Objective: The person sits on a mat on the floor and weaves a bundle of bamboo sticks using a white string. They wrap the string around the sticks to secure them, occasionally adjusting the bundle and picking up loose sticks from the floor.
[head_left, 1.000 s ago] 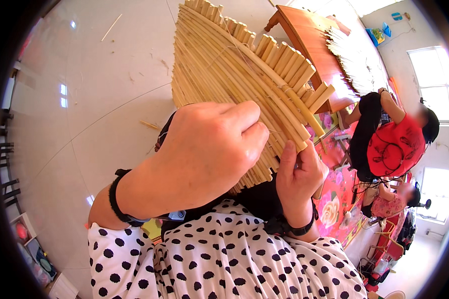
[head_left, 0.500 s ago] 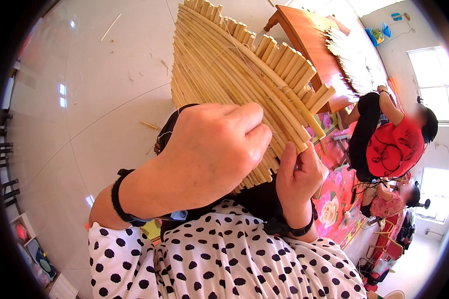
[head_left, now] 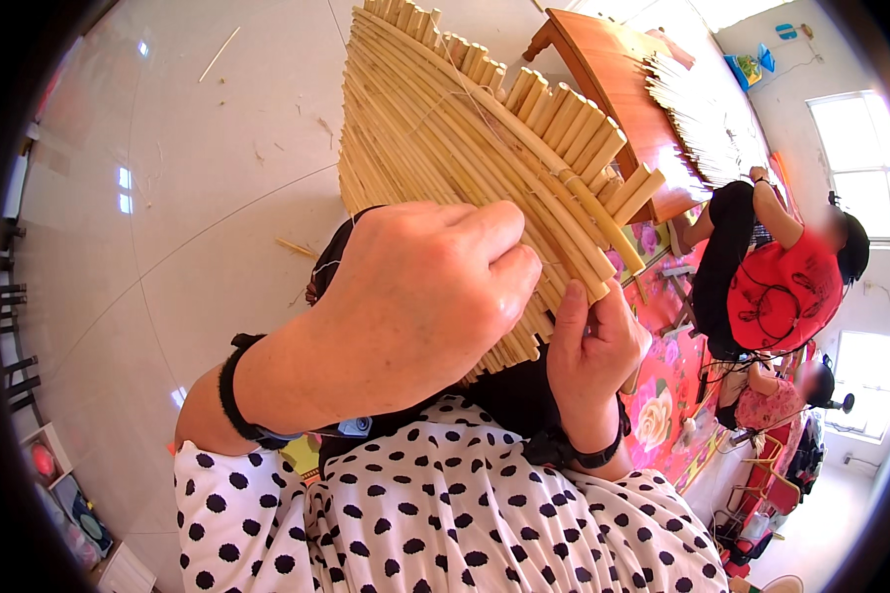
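A mat of straw-coloured reed or bamboo sticks [head_left: 415,128], bound with thin thread, slopes across my lap. Its stick ends are stepped along the upper right. My left hand [head_left: 425,277] is closed in a pinch over the mat's near part; whatever its fingertips hold is hidden behind the knuckles. At the near right corner, my right hand [head_left: 598,351] grips the end of the outermost sticks, thumb on top and fingers underneath. A fine thread [head_left: 475,94] runs loosely over the sticks.
Beyond the mat stands a brown wooden table [head_left: 603,64] with a pale row of thin sticks [head_left: 697,119] on it. A person in red [head_left: 786,287] sits at its side; another person in pink [head_left: 769,407] sits nearer. A floral rug [head_left: 653,415] lies to the right, pale tiles [head_left: 188,198] left.
Almost nothing differs. My left hand has shifted very slightly; my right hand and the mat hold their places.
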The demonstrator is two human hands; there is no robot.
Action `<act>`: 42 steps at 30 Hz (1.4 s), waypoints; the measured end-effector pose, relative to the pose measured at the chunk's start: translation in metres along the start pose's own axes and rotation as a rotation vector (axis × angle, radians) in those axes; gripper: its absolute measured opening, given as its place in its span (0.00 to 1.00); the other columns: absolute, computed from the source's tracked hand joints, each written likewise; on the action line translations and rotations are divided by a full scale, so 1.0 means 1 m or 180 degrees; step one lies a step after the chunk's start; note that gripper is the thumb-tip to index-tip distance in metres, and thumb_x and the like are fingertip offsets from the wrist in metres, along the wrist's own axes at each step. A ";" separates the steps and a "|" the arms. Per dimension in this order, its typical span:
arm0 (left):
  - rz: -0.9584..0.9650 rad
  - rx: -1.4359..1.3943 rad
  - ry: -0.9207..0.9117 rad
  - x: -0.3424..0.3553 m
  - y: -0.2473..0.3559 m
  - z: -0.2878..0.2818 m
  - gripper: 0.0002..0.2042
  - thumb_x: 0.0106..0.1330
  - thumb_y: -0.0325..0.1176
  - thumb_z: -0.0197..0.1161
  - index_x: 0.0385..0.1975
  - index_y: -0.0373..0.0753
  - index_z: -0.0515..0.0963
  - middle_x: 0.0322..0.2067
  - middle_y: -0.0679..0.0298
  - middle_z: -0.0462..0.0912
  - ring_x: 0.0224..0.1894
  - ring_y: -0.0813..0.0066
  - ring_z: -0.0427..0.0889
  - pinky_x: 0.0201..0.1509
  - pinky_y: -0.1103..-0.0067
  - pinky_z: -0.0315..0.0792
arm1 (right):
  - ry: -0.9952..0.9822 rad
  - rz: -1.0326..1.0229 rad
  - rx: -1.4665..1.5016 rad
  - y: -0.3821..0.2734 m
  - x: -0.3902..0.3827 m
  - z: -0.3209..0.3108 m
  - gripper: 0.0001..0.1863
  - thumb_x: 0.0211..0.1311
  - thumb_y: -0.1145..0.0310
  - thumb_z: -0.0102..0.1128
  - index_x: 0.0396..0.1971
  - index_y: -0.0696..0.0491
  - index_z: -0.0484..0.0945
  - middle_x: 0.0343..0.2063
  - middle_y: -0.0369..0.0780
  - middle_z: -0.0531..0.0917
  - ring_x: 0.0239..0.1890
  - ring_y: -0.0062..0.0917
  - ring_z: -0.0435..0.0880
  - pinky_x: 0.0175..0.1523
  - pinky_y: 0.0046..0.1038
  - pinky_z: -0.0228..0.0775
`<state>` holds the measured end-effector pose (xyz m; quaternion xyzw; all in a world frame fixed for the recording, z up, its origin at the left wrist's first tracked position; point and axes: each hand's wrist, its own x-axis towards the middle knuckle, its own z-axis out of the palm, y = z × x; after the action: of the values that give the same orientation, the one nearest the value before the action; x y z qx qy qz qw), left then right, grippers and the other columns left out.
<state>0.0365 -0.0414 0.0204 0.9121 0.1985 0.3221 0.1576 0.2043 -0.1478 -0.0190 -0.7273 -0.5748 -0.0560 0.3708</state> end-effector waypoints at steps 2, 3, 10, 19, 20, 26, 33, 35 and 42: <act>0.0010 0.0025 -0.0006 0.000 0.000 0.000 0.07 0.45 0.22 0.63 0.26 0.35 0.78 0.21 0.64 0.67 0.20 0.68 0.72 0.22 0.74 0.67 | 0.0004 -0.0014 -0.0023 0.001 0.000 0.000 0.09 0.53 0.74 0.63 0.35 0.60 0.79 0.11 0.40 0.72 0.10 0.27 0.71 0.18 0.25 0.62; 0.0009 0.0010 0.0009 0.000 0.000 0.000 0.07 0.46 0.22 0.64 0.26 0.35 0.78 0.21 0.64 0.67 0.20 0.68 0.72 0.21 0.74 0.67 | 0.0005 -0.0021 -0.0031 0.001 0.000 0.000 0.09 0.53 0.74 0.63 0.34 0.60 0.79 0.11 0.40 0.71 0.10 0.27 0.71 0.18 0.25 0.62; 0.0006 -0.0001 0.0044 0.000 0.000 0.001 0.06 0.46 0.22 0.64 0.25 0.35 0.78 0.21 0.64 0.67 0.20 0.68 0.72 0.22 0.74 0.67 | 0.0002 -0.0027 -0.0051 0.000 0.001 0.000 0.08 0.53 0.73 0.63 0.33 0.60 0.78 0.10 0.39 0.70 0.10 0.27 0.71 0.18 0.25 0.62; 0.0011 -0.0023 -0.0039 0.000 0.002 -0.001 0.05 0.46 0.21 0.63 0.24 0.34 0.76 0.20 0.63 0.67 0.20 0.66 0.72 0.22 0.74 0.66 | -0.0008 0.0031 -0.0057 -0.003 -0.001 0.000 0.09 0.54 0.73 0.63 0.33 0.61 0.77 0.10 0.39 0.69 0.10 0.28 0.71 0.17 0.27 0.61; 0.0007 -0.0029 -0.0060 0.001 0.003 -0.002 0.05 0.46 0.21 0.63 0.24 0.34 0.76 0.20 0.62 0.67 0.20 0.66 0.72 0.22 0.74 0.66 | -0.0036 -0.0011 -0.0089 -0.004 -0.002 0.001 0.10 0.54 0.73 0.63 0.34 0.62 0.77 0.10 0.39 0.69 0.10 0.28 0.71 0.17 0.27 0.61; -0.0059 0.0085 -0.0227 0.001 0.006 -0.008 0.05 0.47 0.20 0.63 0.24 0.33 0.75 0.20 0.62 0.66 0.20 0.65 0.71 0.22 0.73 0.64 | -0.0065 -0.0239 0.0035 -0.011 -0.003 0.004 0.12 0.54 0.75 0.61 0.36 0.65 0.74 0.13 0.40 0.71 0.14 0.33 0.74 0.19 0.29 0.64; -0.0311 0.0256 -0.0211 -0.007 0.017 -0.022 0.06 0.48 0.17 0.64 0.24 0.34 0.76 0.19 0.62 0.67 0.18 0.65 0.70 0.20 0.74 0.64 | -0.0108 -0.0543 0.0370 -0.028 0.004 0.005 0.13 0.53 0.78 0.60 0.39 0.64 0.73 0.21 0.42 0.77 0.19 0.31 0.77 0.24 0.26 0.67; -0.0462 0.0089 -0.0198 -0.010 0.018 -0.023 0.07 0.48 0.17 0.64 0.25 0.34 0.76 0.19 0.62 0.69 0.17 0.66 0.71 0.20 0.75 0.65 | -0.0036 -0.0536 0.0671 -0.026 0.002 0.007 0.16 0.51 0.77 0.63 0.41 0.64 0.74 0.25 0.42 0.80 0.21 0.31 0.79 0.26 0.25 0.70; -0.0919 0.0131 -0.0563 -0.026 0.017 -0.030 0.06 0.53 0.20 0.65 0.26 0.37 0.75 0.18 0.62 0.74 0.17 0.65 0.74 0.20 0.76 0.66 | -0.0198 -0.0450 0.1987 -0.010 -0.008 0.018 0.23 0.40 0.75 0.68 0.41 0.64 0.78 0.35 0.48 0.81 0.30 0.32 0.83 0.35 0.26 0.76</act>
<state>0.0029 -0.0633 0.0360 0.9020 0.3194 0.2105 0.2004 0.1865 -0.1430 -0.0309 -0.5380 -0.6244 0.1196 0.5535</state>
